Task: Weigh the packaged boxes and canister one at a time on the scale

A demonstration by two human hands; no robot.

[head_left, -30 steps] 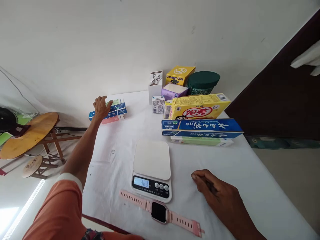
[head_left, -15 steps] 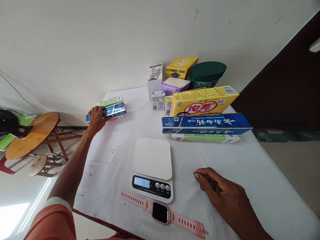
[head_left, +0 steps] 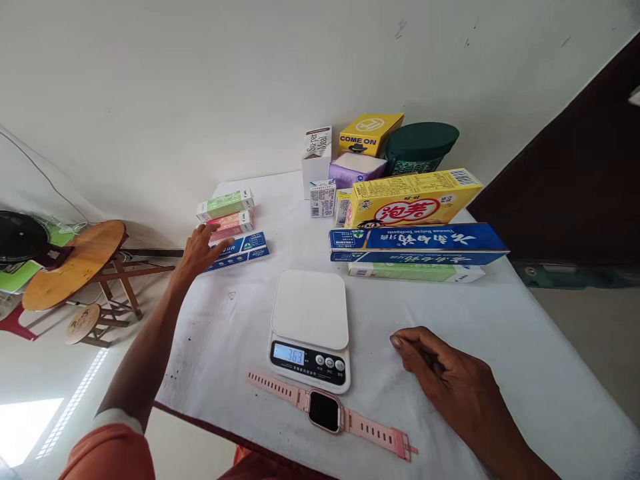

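Observation:
My left hand [head_left: 200,253] is at the table's far left, fingers spread, over the left end of a small blue toothpaste box [head_left: 253,249]. Whether the fingertips touch the box is hard to tell. Behind that box lie a pink box [head_left: 233,225] and a green box [head_left: 227,203], roughly in a row. My right hand [head_left: 445,380] rests at the right with its fingers curled and thumb against the index finger, nothing visible in it. Between the hands sits a white kitchen scale [head_left: 310,310] with a bare plate, its lit display reading 363. A pink-strapped smartwatch [head_left: 324,411] lies before it.
At the back right stand a white box [head_left: 316,167], a yellow COME ON box [head_left: 367,137], a purple pack [head_left: 357,172] and a dark green bin [head_left: 420,147]. A yellow snack box [head_left: 415,200], a long blue toothpaste box [head_left: 420,243] and a green box [head_left: 415,271] lie nearer.
My left hand has set the small blue box down in front of the pink one and let go, its fingers now spread. The view has shifted slightly; my right hand stays as it was.

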